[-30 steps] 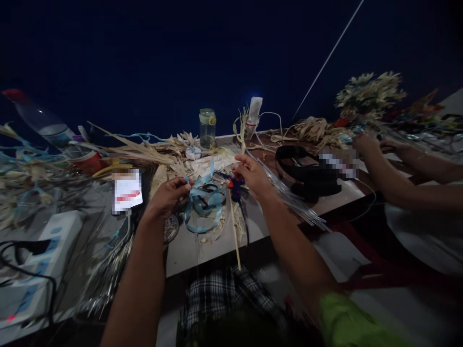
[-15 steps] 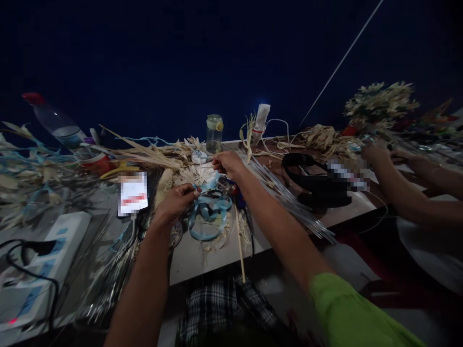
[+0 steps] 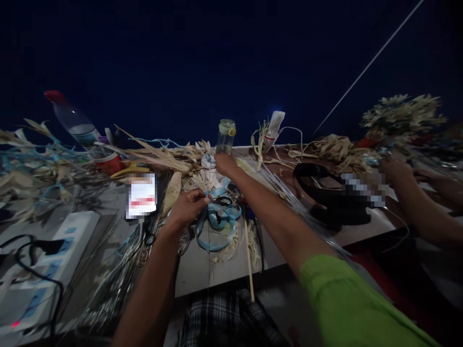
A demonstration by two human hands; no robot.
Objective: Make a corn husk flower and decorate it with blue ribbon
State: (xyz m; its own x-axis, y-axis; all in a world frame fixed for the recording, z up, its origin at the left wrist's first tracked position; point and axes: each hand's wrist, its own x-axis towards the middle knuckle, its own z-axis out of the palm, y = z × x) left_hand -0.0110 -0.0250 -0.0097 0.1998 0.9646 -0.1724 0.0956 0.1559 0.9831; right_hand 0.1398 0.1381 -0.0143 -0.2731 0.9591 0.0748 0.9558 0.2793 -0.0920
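My left hand (image 3: 190, 206) is pinched closed just left of a loose coil of light blue ribbon (image 3: 213, 246); a bit of blue shows at its fingertips, too small to name. Farther forward, my right hand (image 3: 226, 165) reaches over pale dried husk petals (image 3: 208, 179), just in front of a clear bottle (image 3: 224, 140) with a yellow-green lid. Its fingers are dim and mostly hidden. A thin wooden stick (image 3: 249, 255) extends over the table's front edge.
At left are a lit phone (image 3: 141, 198), a white power strip (image 3: 74, 241), thin wires (image 3: 112, 284) and a tilted red-capped bottle (image 3: 75, 120). Clear rods (image 3: 285, 190) and a black headband-like object (image 3: 329, 195) lie right. Another person's hands (image 3: 396, 168) work at far right.
The view has shifted, so the table items appear farther right. My right hand has moved forward and left relative to them, closer to the clear bottle. My left hand stays beside the ribbon.
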